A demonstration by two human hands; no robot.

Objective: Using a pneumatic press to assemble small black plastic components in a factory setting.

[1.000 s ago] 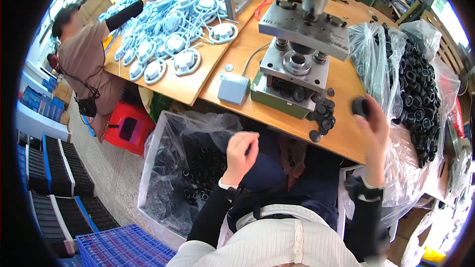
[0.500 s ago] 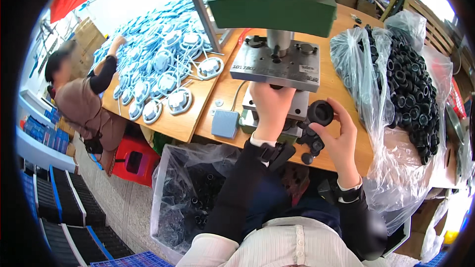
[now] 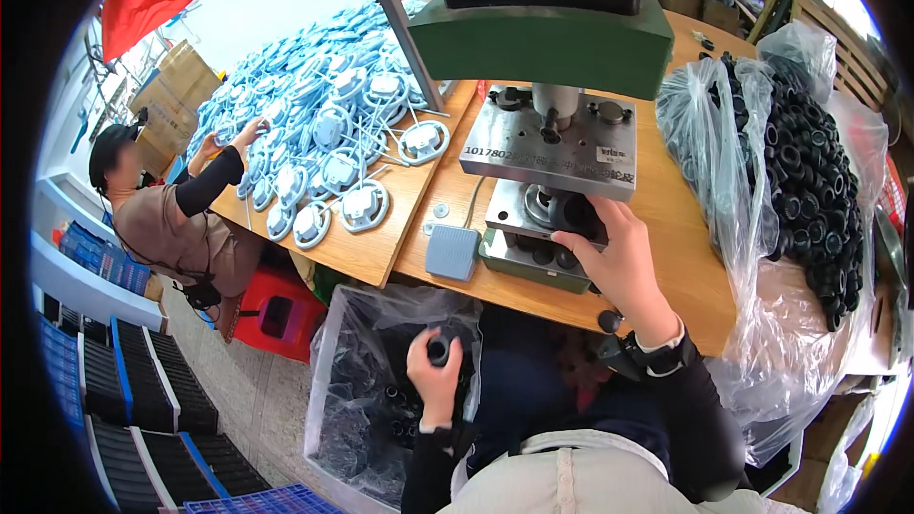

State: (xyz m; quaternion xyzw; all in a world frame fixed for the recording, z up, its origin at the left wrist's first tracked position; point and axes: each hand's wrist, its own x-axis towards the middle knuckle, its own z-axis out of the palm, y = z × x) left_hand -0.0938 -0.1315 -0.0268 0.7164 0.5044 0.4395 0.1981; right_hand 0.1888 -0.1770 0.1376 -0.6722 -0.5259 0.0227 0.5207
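Press (image 3: 543, 46) as datum. Right hand (image 3: 619, 262) is at its front right, fingers in the gap under the upper plate (image 3: 552, 145), pinching a black ring (image 3: 577, 217). Ring lies just beyond the fingertips, on the right side of the press's round steel seat (image 3: 538, 207). It's round, so no long axis; tilt unreadable. Can't tell if it touches the seat: fingers and plate shade it.

Left hand (image 3: 433, 376) is well apart, front left of the press, above the lined bin (image 3: 326, 347), gripping a second black ring (image 3: 438, 352) with its hole showing. Right hand is clearly the nearer to the seat.

Around the press: upper plate overhead limits access from above; loose black disc (image 3: 609, 321) in front by the right wrist; grey-blue box (image 3: 452, 253) to its left; bag of black rings (image 3: 804, 176) to its right; light-blue parts (image 3: 319, 100) far left, co-worker (image 3: 181, 228) beyond.
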